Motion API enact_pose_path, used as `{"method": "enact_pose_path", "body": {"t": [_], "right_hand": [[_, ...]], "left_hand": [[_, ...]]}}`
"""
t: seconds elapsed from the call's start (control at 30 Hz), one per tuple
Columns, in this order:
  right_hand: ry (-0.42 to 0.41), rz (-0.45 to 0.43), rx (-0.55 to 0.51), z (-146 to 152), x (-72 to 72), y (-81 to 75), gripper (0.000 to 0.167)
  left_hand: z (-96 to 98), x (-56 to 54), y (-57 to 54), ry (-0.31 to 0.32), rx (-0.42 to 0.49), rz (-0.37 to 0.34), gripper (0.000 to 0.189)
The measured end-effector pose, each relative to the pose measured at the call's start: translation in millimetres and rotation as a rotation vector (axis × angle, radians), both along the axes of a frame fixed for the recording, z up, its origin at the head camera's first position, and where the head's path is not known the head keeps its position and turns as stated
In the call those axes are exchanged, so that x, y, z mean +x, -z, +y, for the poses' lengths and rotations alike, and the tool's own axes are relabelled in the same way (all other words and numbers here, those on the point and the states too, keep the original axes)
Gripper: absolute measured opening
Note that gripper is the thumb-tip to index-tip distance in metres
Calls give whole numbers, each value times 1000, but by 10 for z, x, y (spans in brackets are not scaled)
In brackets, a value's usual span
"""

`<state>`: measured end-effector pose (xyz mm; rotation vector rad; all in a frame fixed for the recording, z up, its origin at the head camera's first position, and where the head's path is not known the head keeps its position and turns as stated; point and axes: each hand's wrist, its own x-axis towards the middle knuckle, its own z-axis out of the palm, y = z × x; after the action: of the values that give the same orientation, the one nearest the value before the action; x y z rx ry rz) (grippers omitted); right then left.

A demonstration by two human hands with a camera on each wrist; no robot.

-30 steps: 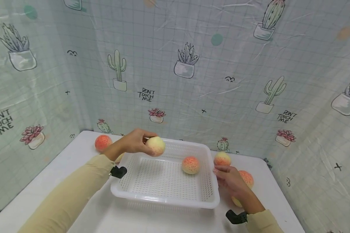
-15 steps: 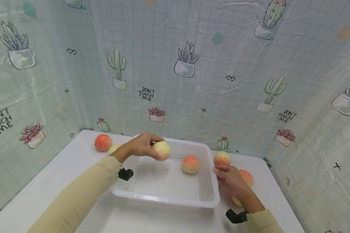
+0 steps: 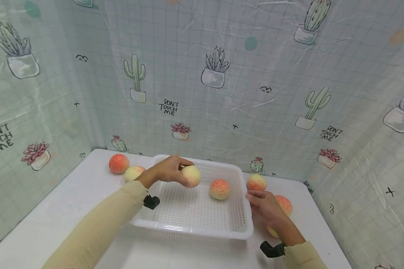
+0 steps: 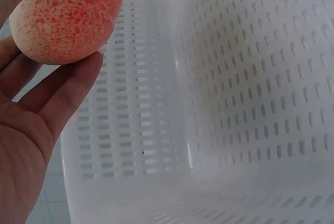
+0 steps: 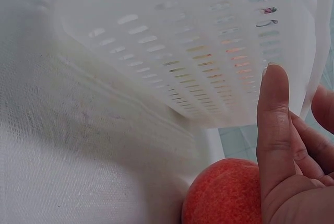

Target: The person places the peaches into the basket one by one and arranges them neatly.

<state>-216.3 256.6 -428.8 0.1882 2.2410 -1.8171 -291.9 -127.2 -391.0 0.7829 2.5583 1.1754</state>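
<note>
My left hand (image 3: pixel 170 170) holds a pale yellow peach (image 3: pixel 192 176) over the left half of a white plastic basket (image 3: pixel 195 226). Its red-speckled side shows in the left wrist view, with the fingertips (image 4: pixel 91 70) pressed under this peach (image 4: pixel 70 20). Inside the basket, toward its right side, sits another peach (image 3: pixel 220 189). My right hand (image 3: pixel 266 207) grips the basket's right rim. In the right wrist view one straight finger (image 5: pixel 275 114) lies along the slotted outer wall (image 5: pixel 156 31), and a red peach (image 5: pixel 224 192) rests beside the hand.
Left of the basket, a red peach (image 3: pixel 119 163) and a yellow peach (image 3: pixel 134 173) lie on the white table (image 3: pixel 97 194). Right of it are a yellow-orange peach (image 3: pixel 256 182), a red one (image 3: pixel 284 205) and a partly hidden yellow one (image 3: pixel 272 232). A cactus-print curtain (image 3: pixel 188 74) stands behind.
My left hand has moved right and slightly down with its peach, farther over the basket, uncovering the yellow peach at left. My right hand has stayed at the rim.
</note>
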Motion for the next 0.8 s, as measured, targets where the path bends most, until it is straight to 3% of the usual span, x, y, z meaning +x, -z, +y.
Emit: {"method": "enact_pose_path", "body": {"t": [0.23,0.8], "right_hand": [[4,-10,-10,-3,8,-8,46],[6,-17,12,-2,1,-12,46]], "left_hand": [[93,-54,76,19,-10,9,66],[283,-116,231,-5,-39,-12,67]]}}
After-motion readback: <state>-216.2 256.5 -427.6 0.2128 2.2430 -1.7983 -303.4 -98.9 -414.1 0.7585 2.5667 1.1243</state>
